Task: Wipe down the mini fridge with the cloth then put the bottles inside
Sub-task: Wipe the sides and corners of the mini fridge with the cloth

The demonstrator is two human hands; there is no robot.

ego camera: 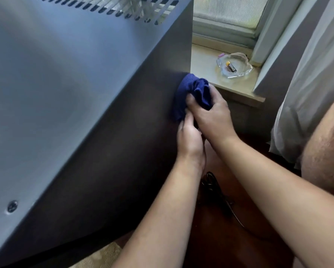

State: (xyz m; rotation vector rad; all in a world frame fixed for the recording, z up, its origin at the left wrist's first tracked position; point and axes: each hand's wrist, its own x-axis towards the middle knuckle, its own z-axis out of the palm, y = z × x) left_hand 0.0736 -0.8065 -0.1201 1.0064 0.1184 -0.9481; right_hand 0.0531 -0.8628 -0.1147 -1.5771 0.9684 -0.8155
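The dark grey mini fridge [69, 89] fills the left of the head view, with vent slots along its far top edge. A bunched dark blue cloth [191, 93] is pressed against the fridge's right side panel near its far corner. My right hand [210, 117] grips the cloth from the right. My left hand [190, 138] sits just below it, fingers on the cloth's lower edge and against the panel. No bottles are in view.
A window sill [204, 60] lies just beyond the fridge corner and carries a glass ashtray [234, 64] with a small battery in it. A white curtain [305, 89] hangs at right. A black cable [218, 194] lies on the wooden floor below my arms.
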